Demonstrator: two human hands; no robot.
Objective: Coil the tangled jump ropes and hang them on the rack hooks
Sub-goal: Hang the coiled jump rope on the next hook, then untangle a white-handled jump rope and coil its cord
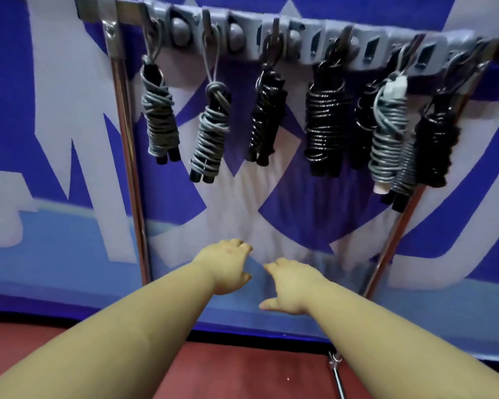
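Several coiled jump ropes hang from the grey hook rail of the rack. From the left hang a grey coil, another grey coil, a black coil and a black coil. A cluster of grey and black coils fills the right end. My left hand and my right hand reach forward side by side well below the ropes. Both hold nothing, with the fingers loosely bent and seen from behind.
The rack stands on chrome posts, one at the left and one at the right. A blue and white padded banner covers the wall behind. Red floor lies below, with a metal foot bar.
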